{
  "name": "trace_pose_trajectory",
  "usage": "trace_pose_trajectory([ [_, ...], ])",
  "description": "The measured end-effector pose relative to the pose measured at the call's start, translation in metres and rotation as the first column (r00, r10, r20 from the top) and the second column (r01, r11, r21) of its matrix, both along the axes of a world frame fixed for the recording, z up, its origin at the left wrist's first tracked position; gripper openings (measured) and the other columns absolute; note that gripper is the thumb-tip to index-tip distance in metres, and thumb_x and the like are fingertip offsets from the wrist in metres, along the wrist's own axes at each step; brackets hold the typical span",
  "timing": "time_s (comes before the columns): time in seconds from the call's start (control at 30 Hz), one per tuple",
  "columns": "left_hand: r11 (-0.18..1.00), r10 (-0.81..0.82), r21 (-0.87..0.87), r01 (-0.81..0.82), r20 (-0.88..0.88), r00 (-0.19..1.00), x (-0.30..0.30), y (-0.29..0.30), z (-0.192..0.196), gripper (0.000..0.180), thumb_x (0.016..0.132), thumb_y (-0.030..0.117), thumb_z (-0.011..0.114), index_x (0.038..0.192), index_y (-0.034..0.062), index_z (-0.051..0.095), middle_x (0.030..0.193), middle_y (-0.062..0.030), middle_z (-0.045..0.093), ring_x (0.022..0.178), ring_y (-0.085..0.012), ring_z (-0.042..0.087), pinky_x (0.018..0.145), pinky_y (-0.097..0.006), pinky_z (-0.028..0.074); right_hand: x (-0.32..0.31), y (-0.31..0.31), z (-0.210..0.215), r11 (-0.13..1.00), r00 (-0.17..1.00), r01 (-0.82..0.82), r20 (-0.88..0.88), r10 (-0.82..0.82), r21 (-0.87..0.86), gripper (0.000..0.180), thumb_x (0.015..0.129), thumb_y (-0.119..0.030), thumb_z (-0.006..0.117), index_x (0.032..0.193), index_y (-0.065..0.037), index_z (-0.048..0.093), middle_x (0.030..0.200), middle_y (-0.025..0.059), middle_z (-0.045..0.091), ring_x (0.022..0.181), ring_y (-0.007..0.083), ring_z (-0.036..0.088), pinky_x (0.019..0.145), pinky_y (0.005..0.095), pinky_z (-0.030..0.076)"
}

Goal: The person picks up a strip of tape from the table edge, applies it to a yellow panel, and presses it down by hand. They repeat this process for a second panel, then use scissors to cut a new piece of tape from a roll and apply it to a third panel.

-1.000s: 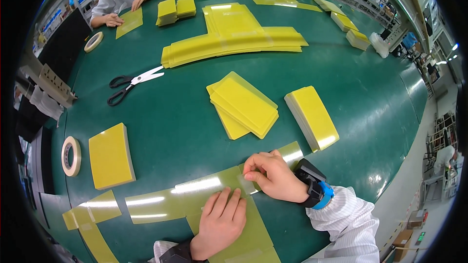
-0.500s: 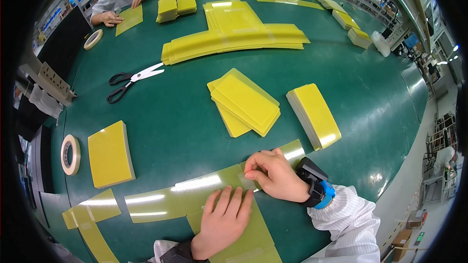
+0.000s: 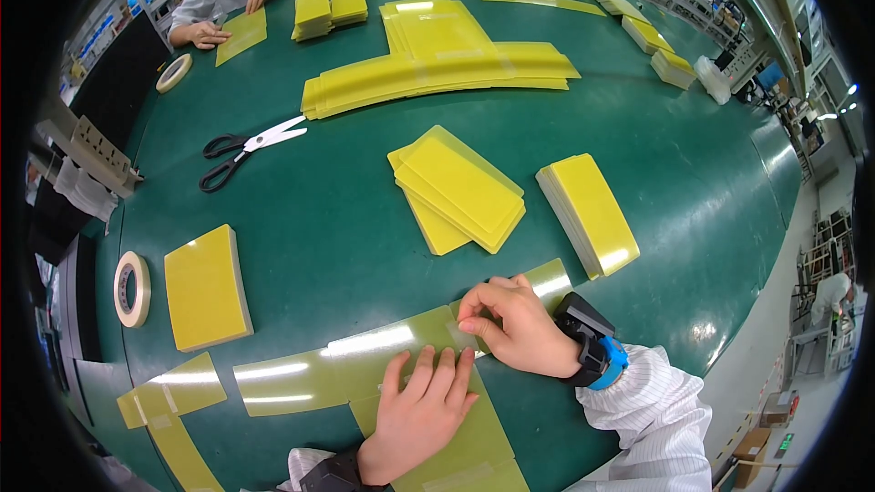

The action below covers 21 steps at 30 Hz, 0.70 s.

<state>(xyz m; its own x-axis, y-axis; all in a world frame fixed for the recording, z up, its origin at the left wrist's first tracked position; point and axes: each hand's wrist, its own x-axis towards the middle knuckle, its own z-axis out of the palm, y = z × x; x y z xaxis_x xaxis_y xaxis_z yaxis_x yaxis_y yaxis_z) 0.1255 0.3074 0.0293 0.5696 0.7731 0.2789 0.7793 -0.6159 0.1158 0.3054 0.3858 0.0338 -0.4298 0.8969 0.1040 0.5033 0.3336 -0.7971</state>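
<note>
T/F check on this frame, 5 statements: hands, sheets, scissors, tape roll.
1. The left hand lies flat on a yellow-green sheet strip. True.
2. The right hand holds the scissors. False: the scissors lie apart on the green table, far from both hands; the right hand's fingertips press on the strip.
3. A tape roll lies left of a stack of yellow sheets. True.
4. The right wrist is bare. False: it wears a black device on a blue band.
5. Nobody else is at the table. False: another person's hands work at the far side.
</note>
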Motion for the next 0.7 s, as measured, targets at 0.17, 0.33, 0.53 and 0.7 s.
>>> trace_pose_trajectory([
  [0.17, 1.000, -0.010, 0.009, 0.010, -0.015, 1.000, -0.0002, 0.0006, 0.0011, 0.052, 0.074, 0.032, 0.069, 0.119, 0.0064, 0.061, 0.110, -0.0091, 0.055, 0.105, -0.0268, 0.053, 0.093, -0.048, 0.041, -0.0007, -0.0003, 0.0000, 1.000, 1.000, 0.002, 0.024, -0.002, 0.029, 0.007, 0.083, -0.009, 0.067, 0.082, -0.010, 0.060, 0.073, -0.0008, 0.060, 0.073, 0.0181, 0.053, 0.076, 0.0326, 0.032],
  [0.33, 1.000, -0.010, 0.004, 0.010, -0.014, 1.000, 0.0005, 0.0004, 0.0011, 0.053, 0.073, 0.032, 0.070, 0.119, 0.0063, 0.061, 0.110, -0.0091, 0.055, 0.105, -0.0269, 0.052, 0.092, -0.048, 0.041, -0.0015, -0.0002, -0.0010, 0.996, 0.999, 0.000, 0.045, -0.004, 0.085, 0.008, 0.081, -0.009, 0.068, 0.081, -0.010, 0.060, 0.074, -0.0006, 0.061, 0.073, 0.0193, 0.053, 0.074, 0.0328, 0.033],
  [0.53, 1.000, -0.011, 0.000, 0.011, -0.039, 0.999, 0.0000, 0.0008, 0.0039, 0.052, 0.076, 0.033, 0.067, 0.119, 0.0058, 0.061, 0.112, -0.0084, 0.054, 0.106, -0.0255, 0.051, 0.092, -0.047, 0.041, -0.0027, -0.0019, -0.0013, 0.985, 0.996, 0.001, 0.091, -0.017, 0.174, 0.010, 0.079, -0.008, 0.069, 0.081, -0.010, 0.059, 0.074, -0.0005, 0.060, 0.073, 0.0201, 0.052, 0.072, 0.0332, 0.034],
  [0.7, 1.000, -0.016, 0.003, 0.016, -0.057, 0.998, -0.0002, 0.0010, 0.0037, 0.049, 0.080, 0.035, 0.064, 0.120, 0.0048, 0.061, 0.112, -0.0080, 0.053, 0.107, -0.0244, 0.050, 0.092, -0.046, 0.042, -0.0043, -0.0040, -0.0027, 0.942, 0.985, -0.021, 0.166, -0.037, 0.335, 0.012, 0.078, -0.010, 0.070, 0.081, -0.011, 0.059, 0.076, -0.0017, 0.060, 0.073, 0.0195, 0.052, 0.072, 0.0330, 0.034],
])
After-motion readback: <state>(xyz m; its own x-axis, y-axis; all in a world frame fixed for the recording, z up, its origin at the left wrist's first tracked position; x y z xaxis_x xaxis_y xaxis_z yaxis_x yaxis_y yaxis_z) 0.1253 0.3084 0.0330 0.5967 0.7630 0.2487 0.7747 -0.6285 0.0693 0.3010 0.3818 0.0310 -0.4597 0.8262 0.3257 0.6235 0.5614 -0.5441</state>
